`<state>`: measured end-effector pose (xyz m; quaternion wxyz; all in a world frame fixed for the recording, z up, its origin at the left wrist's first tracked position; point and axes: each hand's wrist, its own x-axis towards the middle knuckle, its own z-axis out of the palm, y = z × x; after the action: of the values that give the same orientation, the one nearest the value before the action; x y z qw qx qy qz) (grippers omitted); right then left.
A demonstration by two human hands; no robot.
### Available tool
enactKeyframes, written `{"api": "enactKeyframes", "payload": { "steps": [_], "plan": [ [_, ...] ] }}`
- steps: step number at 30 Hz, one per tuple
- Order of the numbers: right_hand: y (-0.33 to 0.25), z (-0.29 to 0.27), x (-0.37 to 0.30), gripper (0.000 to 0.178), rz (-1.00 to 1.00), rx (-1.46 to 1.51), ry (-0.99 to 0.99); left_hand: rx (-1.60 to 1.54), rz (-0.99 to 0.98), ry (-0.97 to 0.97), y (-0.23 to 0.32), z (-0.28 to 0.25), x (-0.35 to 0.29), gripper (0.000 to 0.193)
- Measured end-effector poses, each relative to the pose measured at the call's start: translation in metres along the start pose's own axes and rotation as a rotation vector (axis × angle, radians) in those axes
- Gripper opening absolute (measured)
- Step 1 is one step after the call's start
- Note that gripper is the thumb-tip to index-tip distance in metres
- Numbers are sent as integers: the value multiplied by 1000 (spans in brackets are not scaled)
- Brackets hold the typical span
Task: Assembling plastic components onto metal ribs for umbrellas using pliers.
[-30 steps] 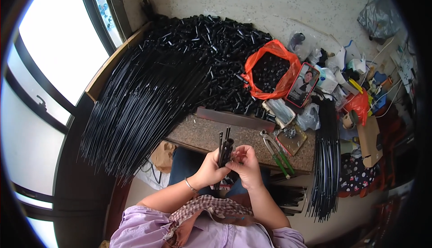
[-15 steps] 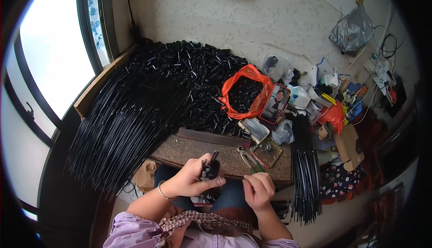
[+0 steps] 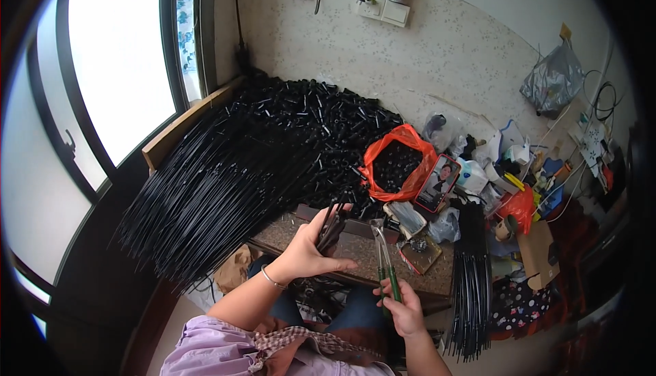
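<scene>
My left hand (image 3: pixel 306 253) is closed round several dark rods or cable ends (image 3: pixel 332 228), which stick up past the fingers; their exact kind is hard to make out. Its thumb points out to the right. My right hand (image 3: pixel 404 308) grips a pair of pincers (image 3: pixel 380 239) by the green handles, with the metal jaws pointing up and away from me. The pincers are apart from the pieces in my left hand. Both hands are over the near edge of the speckled worktop (image 3: pixel 355 261).
A big heap of short black tubular parts (image 3: pixel 314 113) and a sheaf of long black cables (image 3: pixel 198 205) cover the left. Mid-right are an orange-red bag (image 3: pixel 424 145) of small black pieces, a phone (image 3: pixel 437 183) and a small tray (image 3: pixel 419 256). More cables (image 3: pixel 470 273) hang off the right edge.
My right hand has taken the pincers off the worktop and raised them upright. The left hand, still holding the dark pieces, has its thumb lifted away. The whole view has shifted.
</scene>
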<state>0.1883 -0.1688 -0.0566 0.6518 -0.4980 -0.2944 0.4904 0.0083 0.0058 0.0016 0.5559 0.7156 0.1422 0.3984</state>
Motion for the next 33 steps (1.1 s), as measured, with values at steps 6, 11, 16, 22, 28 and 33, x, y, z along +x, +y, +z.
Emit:
{"api": "enactKeyframes", "payload": {
  "steps": [6, 11, 16, 22, 28, 33],
  "plan": [
    [-58, 36, -24, 19, -1015, -1585, 63, -136, 65, 97, -8, -11, 1, 111],
    [-66, 36, -17, 16, -1091, -1609, 31, 79, 151, 175, -3, -4, 1, 96],
    [-44, 25, -12, 29, -141, -173, -380, -204, 185, 3, 6, -13, -2, 94],
    [6, 23, -13, 38, 572, 289, -722, -370, 65, -133, 14, -5, 2, 81],
    [-44, 54, -5, 43, -150, -797, -313, -46, 93, 162, 6, -15, -2, 72],
    [-34, 38, -13, 30, 353, -72, -588, -328, 51, -7, 16, -16, 3, 69]
  ]
}}
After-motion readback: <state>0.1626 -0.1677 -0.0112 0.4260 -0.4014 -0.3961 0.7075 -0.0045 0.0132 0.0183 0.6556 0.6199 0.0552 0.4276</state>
